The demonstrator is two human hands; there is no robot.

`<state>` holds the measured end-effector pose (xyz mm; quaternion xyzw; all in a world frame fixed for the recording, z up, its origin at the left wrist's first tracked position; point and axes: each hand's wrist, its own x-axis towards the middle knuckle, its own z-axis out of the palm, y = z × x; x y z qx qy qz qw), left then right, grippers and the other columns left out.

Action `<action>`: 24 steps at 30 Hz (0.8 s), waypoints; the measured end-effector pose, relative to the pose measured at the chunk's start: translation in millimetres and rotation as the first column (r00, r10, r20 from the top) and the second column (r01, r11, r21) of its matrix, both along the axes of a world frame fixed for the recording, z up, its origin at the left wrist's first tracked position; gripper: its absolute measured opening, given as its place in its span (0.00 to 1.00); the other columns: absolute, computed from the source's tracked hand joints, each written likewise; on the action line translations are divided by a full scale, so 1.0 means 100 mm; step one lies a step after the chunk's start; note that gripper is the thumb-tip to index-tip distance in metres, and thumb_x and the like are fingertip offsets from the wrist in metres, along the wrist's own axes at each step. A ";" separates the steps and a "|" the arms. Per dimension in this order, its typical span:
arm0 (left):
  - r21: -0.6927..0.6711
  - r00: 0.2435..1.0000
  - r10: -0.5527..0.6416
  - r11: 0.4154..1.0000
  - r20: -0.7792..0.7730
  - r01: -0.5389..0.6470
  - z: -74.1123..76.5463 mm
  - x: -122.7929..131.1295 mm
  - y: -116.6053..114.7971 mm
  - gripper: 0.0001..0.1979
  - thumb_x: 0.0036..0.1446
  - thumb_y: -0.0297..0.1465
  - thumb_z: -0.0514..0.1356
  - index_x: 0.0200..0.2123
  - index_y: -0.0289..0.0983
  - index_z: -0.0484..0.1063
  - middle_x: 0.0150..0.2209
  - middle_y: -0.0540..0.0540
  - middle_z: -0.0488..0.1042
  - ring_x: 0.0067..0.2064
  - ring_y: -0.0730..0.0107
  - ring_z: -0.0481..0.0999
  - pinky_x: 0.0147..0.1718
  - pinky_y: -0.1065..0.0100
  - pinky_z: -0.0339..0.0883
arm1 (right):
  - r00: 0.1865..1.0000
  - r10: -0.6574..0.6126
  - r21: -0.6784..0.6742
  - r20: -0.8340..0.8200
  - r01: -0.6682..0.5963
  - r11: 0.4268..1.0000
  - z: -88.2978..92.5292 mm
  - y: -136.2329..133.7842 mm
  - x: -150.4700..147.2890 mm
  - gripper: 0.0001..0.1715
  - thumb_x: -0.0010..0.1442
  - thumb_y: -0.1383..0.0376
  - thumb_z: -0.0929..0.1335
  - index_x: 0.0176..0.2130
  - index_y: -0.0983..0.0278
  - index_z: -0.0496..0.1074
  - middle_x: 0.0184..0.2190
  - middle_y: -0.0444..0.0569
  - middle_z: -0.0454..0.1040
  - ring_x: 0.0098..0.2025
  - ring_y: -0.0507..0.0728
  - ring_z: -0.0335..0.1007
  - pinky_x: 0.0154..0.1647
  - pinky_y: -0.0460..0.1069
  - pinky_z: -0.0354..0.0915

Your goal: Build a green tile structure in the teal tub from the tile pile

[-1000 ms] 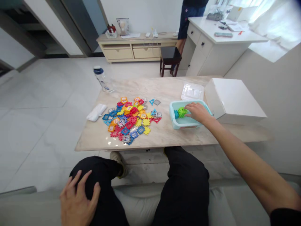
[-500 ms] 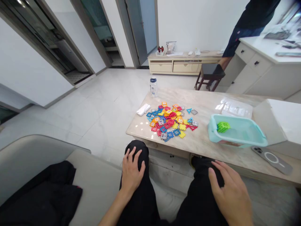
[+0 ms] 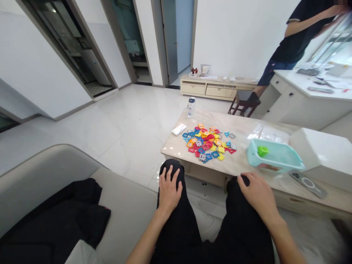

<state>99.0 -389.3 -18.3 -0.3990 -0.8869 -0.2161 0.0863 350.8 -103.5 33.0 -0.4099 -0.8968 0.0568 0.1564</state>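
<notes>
My left hand (image 3: 169, 189) lies on my left knee with its fingers spread and nothing in it. On my right knee rests my right hand (image 3: 256, 191), also holding nothing, its thumb apart from the fingers. In front of my knees, a heap of colourful plastic building pieces (image 3: 208, 144) in red, blue, yellow, orange and grey covers the left part of the low table (image 3: 176, 150). To the right of the heap stands a mint-green plastic basket (image 3: 283, 156) with a few bright green pieces (image 3: 263, 151) inside. Both hands are apart from the table's objects.
A bottle (image 3: 191, 107) and a white device (image 3: 179, 129) are left on the table. A phone (image 3: 308, 184) and a white box (image 3: 327, 150) lie right. Dark clothing (image 3: 68, 216) lies on the sofa. Beyond, a person (image 3: 297, 40) stands by a desk (image 3: 310, 82) and stool (image 3: 244, 101).
The view has tilted up and shifted, so more of the standing person shows. My right hand has settled further forward on the right knee; my left hand stays on the left knee.
</notes>
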 end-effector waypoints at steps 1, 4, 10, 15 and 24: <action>0.008 1.000 -0.009 1.000 0.001 0.009 0.00 -0.01 -0.03 0.29 0.72 0.31 0.59 0.75 0.46 0.69 0.79 0.39 0.61 0.80 0.38 0.56 0.75 0.33 0.60 | 0.998 0.002 -0.036 0.067 0.000 0.999 0.10 0.00 -0.05 0.23 0.74 0.52 0.63 0.47 0.62 0.82 0.50 0.60 0.85 0.55 0.71 0.80 0.59 0.60 0.71; 0.034 0.998 -0.055 0.998 0.004 0.055 -0.03 -0.07 -0.11 0.30 0.73 0.32 0.59 0.76 0.45 0.67 0.81 0.39 0.58 0.81 0.37 0.53 0.76 0.34 0.58 | 0.989 -0.028 -0.178 0.142 0.053 0.983 0.43 0.09 -0.21 0.21 0.75 0.54 0.64 0.46 0.61 0.83 0.45 0.56 0.87 0.49 0.68 0.83 0.51 0.57 0.71; 0.080 0.998 -0.047 0.996 0.031 0.044 -0.09 -0.19 -0.21 0.34 0.72 0.34 0.60 0.78 0.45 0.61 0.82 0.36 0.53 0.82 0.29 0.50 0.72 0.28 0.62 | 0.996 0.058 -0.246 0.073 -0.038 0.969 0.67 0.70 -0.82 0.19 0.75 0.55 0.66 0.49 0.62 0.84 0.47 0.56 0.87 0.49 0.65 0.84 0.46 0.52 0.69; 0.122 0.996 -0.020 0.992 0.088 0.009 -0.13 -0.30 -0.23 0.39 0.71 0.33 0.62 0.80 0.53 0.55 0.82 0.40 0.52 0.82 0.32 0.52 0.72 0.25 0.61 | 0.996 0.023 -0.344 0.085 0.008 0.939 0.22 1.58 -1.68 0.16 0.71 0.63 0.69 0.51 0.64 0.85 0.45 0.55 0.87 0.46 0.62 0.83 0.46 0.49 0.69; 0.094 0.986 -0.028 0.995 0.165 0.012 -0.18 -0.55 -0.22 0.41 0.71 0.35 0.61 0.81 0.61 0.51 0.81 0.42 0.55 0.80 0.33 0.56 0.70 0.23 0.62 | 0.974 -0.057 -0.416 0.219 0.146 0.898 -0.69 2.60 -2.81 0.13 0.70 0.64 0.70 0.43 0.67 0.85 0.39 0.53 0.86 0.40 0.57 0.79 0.41 0.46 0.64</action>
